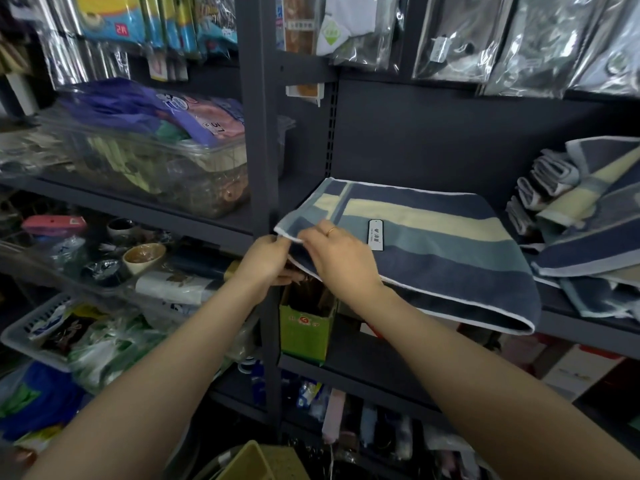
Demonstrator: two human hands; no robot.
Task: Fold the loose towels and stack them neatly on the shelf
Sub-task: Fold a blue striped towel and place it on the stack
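A striped towel (pixel 433 244) in navy, teal and cream lies folded flat on the dark grey shelf (pixel 588 327), its front edge hanging over the shelf lip. A white label (pixel 375 235) sits on top of it. My left hand (pixel 266 263) grips the towel's near left corner from below. My right hand (pixel 341 252), with a ring on one finger, pinches the same white-edged corner from above. To the right on the same shelf lies a loose heap of similar striped towels (pixel 588 216), unfolded and tilted.
A dark upright post (pixel 263 133) divides the shelving just left of my hands. A clear bin of packaged goods (pixel 156 147) sits on the left shelf. A green carton (pixel 306 327) stands on the shelf below. Plastic-wrapped items (pixel 519 36) hang above.
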